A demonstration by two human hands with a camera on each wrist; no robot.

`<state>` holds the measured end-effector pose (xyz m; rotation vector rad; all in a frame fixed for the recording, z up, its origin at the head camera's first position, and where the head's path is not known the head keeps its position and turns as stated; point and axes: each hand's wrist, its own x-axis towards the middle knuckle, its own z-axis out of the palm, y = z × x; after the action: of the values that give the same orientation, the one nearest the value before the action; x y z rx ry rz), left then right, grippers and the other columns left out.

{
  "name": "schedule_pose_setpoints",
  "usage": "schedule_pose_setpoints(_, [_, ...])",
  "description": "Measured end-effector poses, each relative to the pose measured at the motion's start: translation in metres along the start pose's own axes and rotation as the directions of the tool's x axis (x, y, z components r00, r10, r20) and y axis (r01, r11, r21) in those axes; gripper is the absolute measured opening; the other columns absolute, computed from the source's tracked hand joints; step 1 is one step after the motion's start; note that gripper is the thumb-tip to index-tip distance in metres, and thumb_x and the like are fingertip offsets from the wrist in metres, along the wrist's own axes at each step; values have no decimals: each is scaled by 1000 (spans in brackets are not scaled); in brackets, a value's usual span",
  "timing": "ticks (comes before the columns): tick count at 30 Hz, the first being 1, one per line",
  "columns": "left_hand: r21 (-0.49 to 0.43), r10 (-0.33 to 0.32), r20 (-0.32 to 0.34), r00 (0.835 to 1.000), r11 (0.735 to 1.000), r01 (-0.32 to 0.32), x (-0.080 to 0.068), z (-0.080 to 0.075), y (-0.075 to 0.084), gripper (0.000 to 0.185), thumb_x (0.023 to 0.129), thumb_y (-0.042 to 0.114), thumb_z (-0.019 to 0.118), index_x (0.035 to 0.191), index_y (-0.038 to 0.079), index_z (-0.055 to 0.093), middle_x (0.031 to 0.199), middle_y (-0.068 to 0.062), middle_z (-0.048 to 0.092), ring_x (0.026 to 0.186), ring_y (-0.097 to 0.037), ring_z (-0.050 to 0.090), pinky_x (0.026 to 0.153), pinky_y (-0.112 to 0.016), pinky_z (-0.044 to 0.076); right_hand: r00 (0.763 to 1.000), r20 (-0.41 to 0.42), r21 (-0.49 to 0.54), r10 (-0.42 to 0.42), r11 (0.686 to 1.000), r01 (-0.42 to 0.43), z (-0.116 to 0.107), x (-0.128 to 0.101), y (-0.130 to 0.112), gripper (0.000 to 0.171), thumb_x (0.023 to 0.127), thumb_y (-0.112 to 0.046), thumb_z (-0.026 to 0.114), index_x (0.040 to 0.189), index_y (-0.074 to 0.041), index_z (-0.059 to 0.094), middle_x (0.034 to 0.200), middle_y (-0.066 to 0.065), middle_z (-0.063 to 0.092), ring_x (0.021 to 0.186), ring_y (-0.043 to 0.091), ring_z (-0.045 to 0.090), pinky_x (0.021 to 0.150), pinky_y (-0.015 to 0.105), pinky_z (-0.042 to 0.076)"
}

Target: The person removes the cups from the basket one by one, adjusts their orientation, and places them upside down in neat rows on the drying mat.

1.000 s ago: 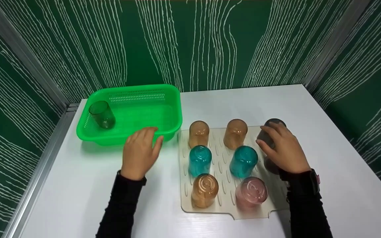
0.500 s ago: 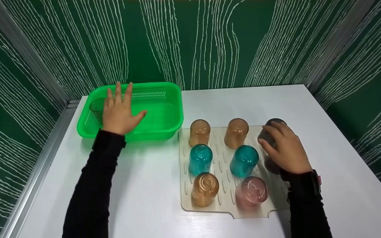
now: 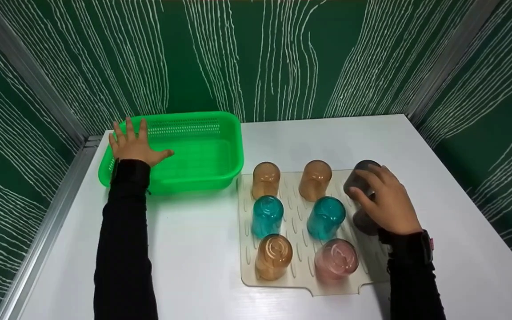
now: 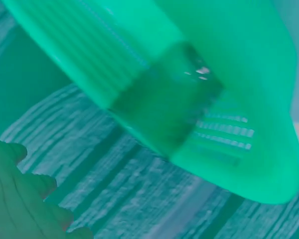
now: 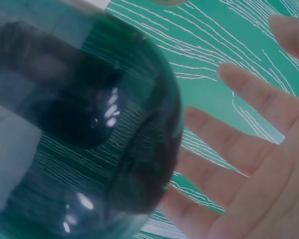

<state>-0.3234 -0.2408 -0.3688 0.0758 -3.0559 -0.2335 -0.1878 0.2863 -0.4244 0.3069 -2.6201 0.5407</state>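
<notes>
My left hand point(image 3: 134, 149), fingers spread, hovers over the left end of a green plastic basket point(image 3: 194, 183). A dark glass point(image 4: 169, 99) lies in that basket in the left wrist view; the hand hides it from the head view. On the right, my right hand point(image 3: 387, 202) hovers by a dark grey upside-down glass point(image 3: 354, 183) at the back right of a beige drying mat point(image 3: 298, 271). Its fingers are loosely bent and not closed round the glass; contact is hard to tell. A second dark glass point(image 3: 364, 222) stands partly beneath this hand and looms large point(image 5: 89, 99) in the right wrist view.
Several more upturned glasses stand on the mat: two amber ones at the back point(image 3: 266, 180), two teal ones in the middle point(image 3: 267, 215), an orange one point(image 3: 274, 258) and a pink one point(image 3: 336, 258) in front. Green patterned walls enclose the white table point(image 3: 202, 266).
My left hand has moved left and away from me, from the basket's front right to above its left end, spreading its fingers. The right hand has barely shifted by the dark glass.
</notes>
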Motion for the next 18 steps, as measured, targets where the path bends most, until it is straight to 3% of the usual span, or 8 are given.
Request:
schedule_pose_setpoints(7, [-44,-9,56,998,999,12,12,17,-17,117,61,80,47,142,13,-5,144,-23,-12,126,-43,-20,98,-60,-9,1000,-7,27,5,1000,-4,-4,-2,2,46,82,-37,61,118,-9,55,125,18,45,120,38,35,93,56,28])
schedule_pose_setpoints(13, [-93,-27,166,986,995,43,3,11,-14,119,63,73,54,141,5,-5,142,-28,-8,125,-50,-13,96,-65,0,1000,-16,61,13,998,-12,-8,-3,4,45,83,-36,61,118,-9,55,125,17,46,121,37,35,94,54,28])
schedule_pose_setpoints(18, [-93,-49,212,976,993,70,-4,3,-7,114,68,61,62,141,-1,0,142,-30,4,126,-51,-6,93,-67,6,1000,-16,77,10,997,-9,-9,-5,4,44,82,-35,61,118,-10,55,125,15,46,119,36,36,94,53,29])
